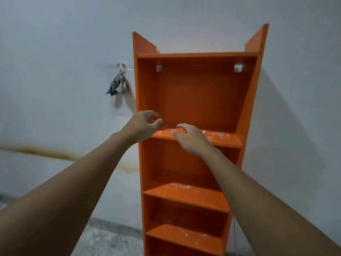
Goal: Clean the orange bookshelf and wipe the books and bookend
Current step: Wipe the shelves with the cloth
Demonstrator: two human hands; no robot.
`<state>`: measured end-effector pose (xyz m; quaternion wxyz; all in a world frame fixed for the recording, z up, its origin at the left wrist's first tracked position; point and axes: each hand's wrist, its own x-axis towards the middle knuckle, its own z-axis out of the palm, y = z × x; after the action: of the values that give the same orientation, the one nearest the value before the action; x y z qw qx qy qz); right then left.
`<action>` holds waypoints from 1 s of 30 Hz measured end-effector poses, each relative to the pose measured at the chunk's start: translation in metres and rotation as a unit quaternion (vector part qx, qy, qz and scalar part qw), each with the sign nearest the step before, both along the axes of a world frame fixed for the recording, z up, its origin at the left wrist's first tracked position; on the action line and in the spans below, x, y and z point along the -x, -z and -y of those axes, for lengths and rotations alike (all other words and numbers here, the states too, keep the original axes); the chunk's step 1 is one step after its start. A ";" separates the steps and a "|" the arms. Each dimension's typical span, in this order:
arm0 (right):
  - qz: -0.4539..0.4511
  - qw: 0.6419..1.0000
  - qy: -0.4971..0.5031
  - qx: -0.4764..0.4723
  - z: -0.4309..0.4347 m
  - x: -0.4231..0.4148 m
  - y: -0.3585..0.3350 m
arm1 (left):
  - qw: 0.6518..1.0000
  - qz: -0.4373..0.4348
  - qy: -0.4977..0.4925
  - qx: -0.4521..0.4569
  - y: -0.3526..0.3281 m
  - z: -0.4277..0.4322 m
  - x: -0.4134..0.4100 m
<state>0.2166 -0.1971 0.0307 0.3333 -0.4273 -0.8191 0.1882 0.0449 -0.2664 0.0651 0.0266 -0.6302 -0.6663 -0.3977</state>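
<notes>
Both our hands are bare, left hand and right hand loosely curled on nothing over the orange bookshelf against the wall, rag hanging beside it, so risk is smearing the white dust or knocking it onto lower shelves

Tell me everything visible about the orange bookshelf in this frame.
The tall, narrow orange bookshelf looks like painted board and stands upright against the pale wall. Its side panels rise above the top board. No books are visible; white dust and flecks litter the shelves. Both hands, left hand and right hand, hover at the upper dusty shelf, neither holding anything.
</notes>
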 end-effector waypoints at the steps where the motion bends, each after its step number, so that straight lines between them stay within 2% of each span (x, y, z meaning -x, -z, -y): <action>1: -0.007 1.000 -0.008 -0.001 0.002 0.007 -0.011 | 1.000 0.008 -0.005 -0.008 -0.008 0.004 0.006; 10: -0.091 0.991 -0.100 0.008 -0.021 0.131 -0.061 | 0.993 0.075 -0.042 -0.084 -0.045 0.003 0.107; 16: -0.124 0.984 -0.127 -0.012 -0.091 0.294 -0.090 | 0.988 0.095 -0.056 -0.112 -0.077 -0.071 0.260; 20: -0.161 0.985 -0.055 -0.005 -0.157 0.391 -0.105 | 0.991 0.088 -0.061 -0.084 -0.099 -0.140 0.355; 25: -0.195 0.978 0.076 -0.006 -0.253 0.463 -0.130 | 0.995 0.077 -0.057 -0.031 -0.112 -0.242 0.442; 30: -0.155 0.984 0.082 0.003 -0.323 0.503 -0.133 | 0.997 0.062 -0.032 0.022 -0.106 -0.324 0.479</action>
<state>-0.2869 0.1262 0.1639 0.4695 -0.4599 -0.7190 0.2262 -0.4339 0.0581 0.1707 -0.0157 -0.5829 -0.6952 -0.4204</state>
